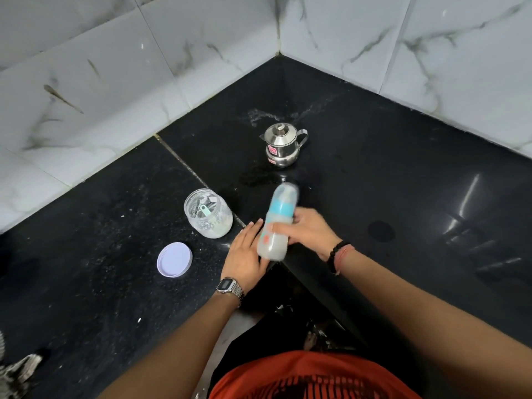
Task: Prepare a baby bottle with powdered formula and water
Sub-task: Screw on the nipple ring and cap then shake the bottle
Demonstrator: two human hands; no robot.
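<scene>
A baby bottle (277,226) with a blue collar, a clear cap and milky liquid inside is tilted and blurred above the counter's inner corner. My right hand (309,230) grips its middle, fingers curled round it. My left hand (247,251) lies flat with straight fingers against the bottle's lower left side. An open clear jar (208,214) with white powder and a pale green scoop inside stands to the left. Its white lid (174,259) lies on the counter in front of it. A small steel kettle (282,145) with its lid on stands further back.
The black granite counter (403,182) forms an L with marble-tiled walls (115,67) behind it. Water spots and powder specks mark the surface near the kettle and jar. A patterned cloth (17,372) lies at the bottom left edge.
</scene>
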